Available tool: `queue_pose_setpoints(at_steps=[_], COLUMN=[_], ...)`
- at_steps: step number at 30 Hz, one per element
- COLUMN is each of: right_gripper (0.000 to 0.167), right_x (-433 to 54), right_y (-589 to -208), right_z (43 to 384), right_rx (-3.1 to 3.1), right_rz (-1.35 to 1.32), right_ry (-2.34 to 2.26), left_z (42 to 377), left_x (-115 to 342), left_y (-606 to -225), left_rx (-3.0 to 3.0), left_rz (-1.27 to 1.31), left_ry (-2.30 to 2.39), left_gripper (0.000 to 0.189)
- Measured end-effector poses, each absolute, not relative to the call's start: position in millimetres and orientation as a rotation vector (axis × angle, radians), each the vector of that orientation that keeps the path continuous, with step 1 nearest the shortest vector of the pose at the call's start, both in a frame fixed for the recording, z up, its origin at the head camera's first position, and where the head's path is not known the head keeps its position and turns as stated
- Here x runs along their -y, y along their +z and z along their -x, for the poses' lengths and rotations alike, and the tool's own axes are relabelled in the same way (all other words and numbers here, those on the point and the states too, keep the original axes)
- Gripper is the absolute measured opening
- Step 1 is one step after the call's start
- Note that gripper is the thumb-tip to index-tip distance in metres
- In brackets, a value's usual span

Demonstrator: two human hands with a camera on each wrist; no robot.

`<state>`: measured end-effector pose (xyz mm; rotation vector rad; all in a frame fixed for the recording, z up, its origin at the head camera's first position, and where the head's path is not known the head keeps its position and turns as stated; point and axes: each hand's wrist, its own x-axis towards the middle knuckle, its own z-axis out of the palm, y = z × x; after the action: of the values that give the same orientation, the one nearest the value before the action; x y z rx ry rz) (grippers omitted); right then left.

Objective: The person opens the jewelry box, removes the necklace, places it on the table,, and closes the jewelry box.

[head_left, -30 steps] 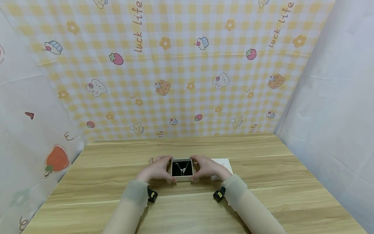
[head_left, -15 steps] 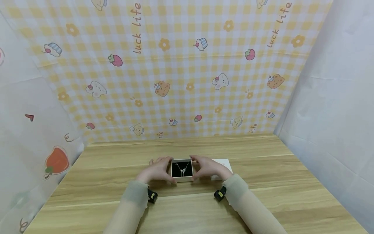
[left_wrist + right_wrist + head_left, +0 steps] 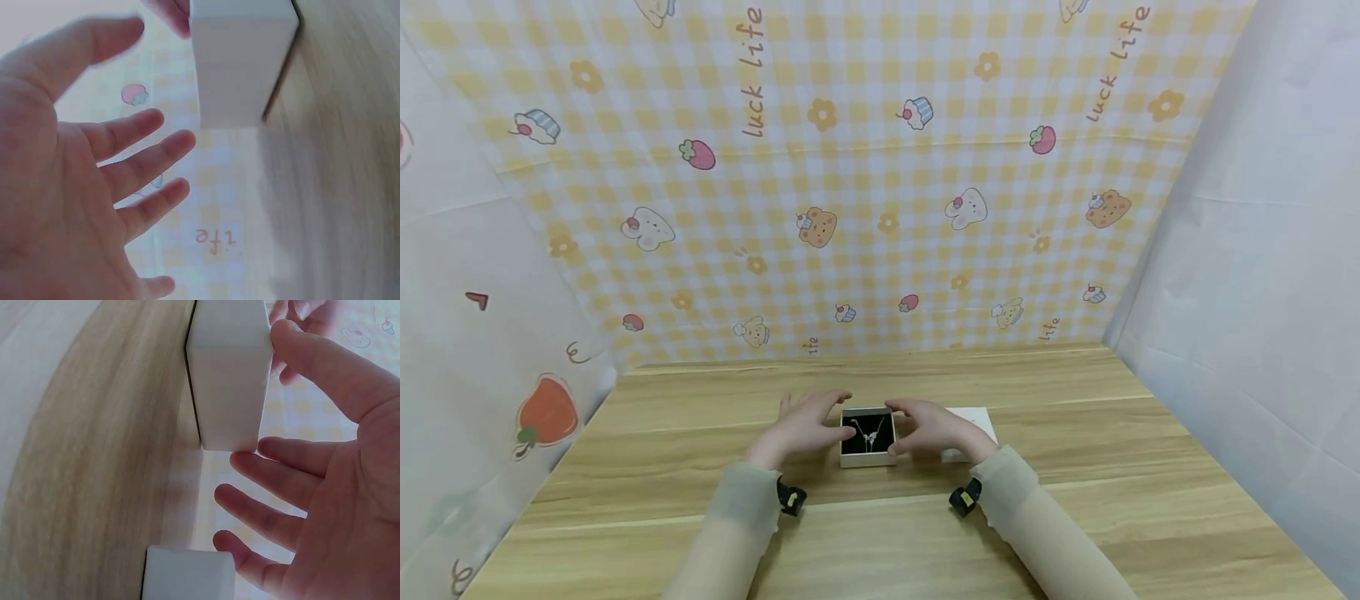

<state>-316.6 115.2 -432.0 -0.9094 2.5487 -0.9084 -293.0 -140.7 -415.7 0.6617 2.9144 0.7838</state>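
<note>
A small white jewellery box (image 3: 868,460) sits uncovered on the table, its black lining (image 3: 852,446) bearing a silver necklace (image 3: 870,437). My right hand (image 3: 934,428) grips the box's right end, thumb on the near side and fingertips at the far side, as the right wrist view shows. Spread and off the box, my left hand (image 3: 802,429) hovers at its left end, the thumb over the left edge in the head view. In the left wrist view a gap separates the left fingers (image 3: 150,153) from the box (image 3: 231,75).
A white box lid (image 3: 976,418) lies to the right, partly hidden behind the right hand and wrist. Wood-grain table (image 3: 880,542) surrounds the box. A checked cloth (image 3: 880,167) hangs behind, and pale sheets (image 3: 1240,250) flank the sides.
My left hand has let go of the box's left end and lifted slightly up and away. The right hand and the box have stayed in place.
</note>
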Motion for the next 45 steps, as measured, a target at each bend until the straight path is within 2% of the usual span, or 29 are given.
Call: queue_pose_setpoints(at_steps=[5, 13, 45], right_gripper=[0.078, 0.078, 0.079], right_x=[-114.8, -113.3, -112.9], right_y=[-432.4, -430.9, -431.8], right_z=[317.1, 317.1, 317.0], right_rx=[-2.570, -2.590, -2.598], right_rz=[0.898, 0.855, 0.865], right_ry=[-0.883, -0.858, -0.868], left_z=[291.1, 290.7, 290.3], left_x=[135.6, 131.7, 118.9], left_y=[-413.6, -416.5, -426.7], left_rx=[-2.974, -3.008, -3.024], left_rz=[-0.698, -0.657, -0.580], left_ry=[0.737, 0.641, 0.361], left_gripper=[0.044, 0.030, 0.045])
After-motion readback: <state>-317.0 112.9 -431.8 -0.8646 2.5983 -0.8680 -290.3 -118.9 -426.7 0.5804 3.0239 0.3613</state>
